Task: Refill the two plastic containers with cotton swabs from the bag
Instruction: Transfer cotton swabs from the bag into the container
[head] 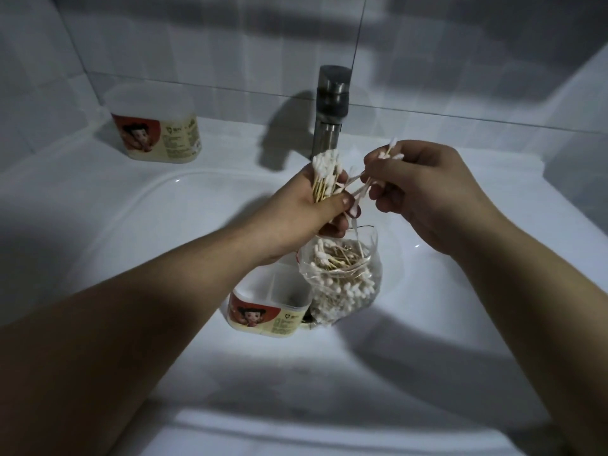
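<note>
Sorting is the step in hand, we judge: our left hand (pixel 306 209) curls its fingers round an upright bundle of cotton swabs (pixel 325 172); our right hand (pixel 424 192) pinches a few loose swabs (pixel 362 187) beside it, above the middle of the sink (pixel 98 225); the bag (pixel 345 278), well stocked, hangs below, just beside the open container (pixel 269 307); next we must square the sticks and lower them in; the bag crowds that opening; the second container (pixel 154 130) waits at the far left corner, beside the tap (pixel 330 106).
</note>
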